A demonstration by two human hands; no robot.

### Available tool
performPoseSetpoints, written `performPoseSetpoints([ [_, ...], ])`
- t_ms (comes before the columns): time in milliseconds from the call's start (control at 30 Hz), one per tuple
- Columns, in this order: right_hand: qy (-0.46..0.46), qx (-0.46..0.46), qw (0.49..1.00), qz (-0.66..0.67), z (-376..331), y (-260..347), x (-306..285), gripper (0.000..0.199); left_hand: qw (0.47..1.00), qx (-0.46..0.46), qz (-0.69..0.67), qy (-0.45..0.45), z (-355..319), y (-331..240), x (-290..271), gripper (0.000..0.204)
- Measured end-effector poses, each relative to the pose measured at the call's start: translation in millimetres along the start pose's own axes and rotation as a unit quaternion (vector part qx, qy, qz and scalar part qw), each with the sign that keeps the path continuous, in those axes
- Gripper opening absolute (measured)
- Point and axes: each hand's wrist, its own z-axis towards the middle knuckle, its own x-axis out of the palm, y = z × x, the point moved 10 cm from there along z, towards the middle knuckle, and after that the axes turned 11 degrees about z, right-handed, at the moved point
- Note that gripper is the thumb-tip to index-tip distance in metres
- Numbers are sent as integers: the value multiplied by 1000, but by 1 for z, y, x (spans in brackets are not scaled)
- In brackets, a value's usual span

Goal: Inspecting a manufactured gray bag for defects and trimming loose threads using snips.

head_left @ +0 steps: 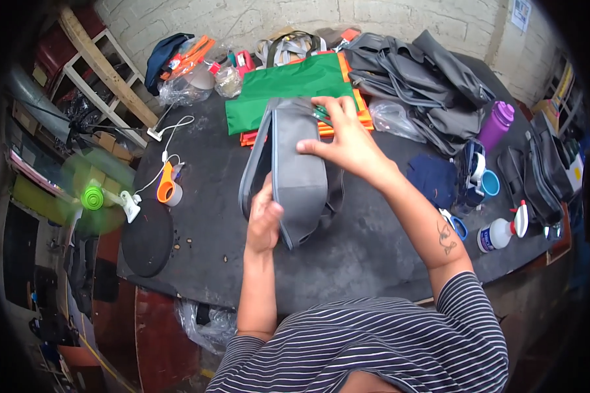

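There is one view, from a camera worn on the person's head. It looks steeply down and forward over the person's striped shirt [373,340] onto a dark worktable [347,255], close enough that the table's near edge runs just above the shirt. The far edge meets a pale brick wall [295,16] at the top. Both side edges bend with the fisheye, and the corners of the frame go black. No second view shares the scene.

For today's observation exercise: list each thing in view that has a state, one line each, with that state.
Grey bag: lying flat on the table, held by both hands.
Left hand: gripping the bag's near edge.
Right hand: pressed on the bag's far end.
Green fan: spinning.
Purple bottle: capped.
Green cloth: folded.
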Motion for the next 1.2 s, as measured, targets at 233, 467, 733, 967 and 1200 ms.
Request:
performPoseSetpoints([
  [233,-207,-32,966,151,-48,-71,-13,50,961,-85,245,-98,-26,31,-21,32],
  [467,-132,196,969,-68,-166,-187,-24,31,982,6,-51,-184,-16,3,-42,34],
  [733,-212,181,958,65,-159,-161,-62,34,958,77,-37,-275,4,-34,-30,52],
  [967,-194,51,973,116,-93,-41,-59,33,961,76,-27,-264,15,-52,-10,43],
  [1200,-214,-135,966,-51,-68,54,-53,26,970,62,-11,-235,17,-57,1,34],
])
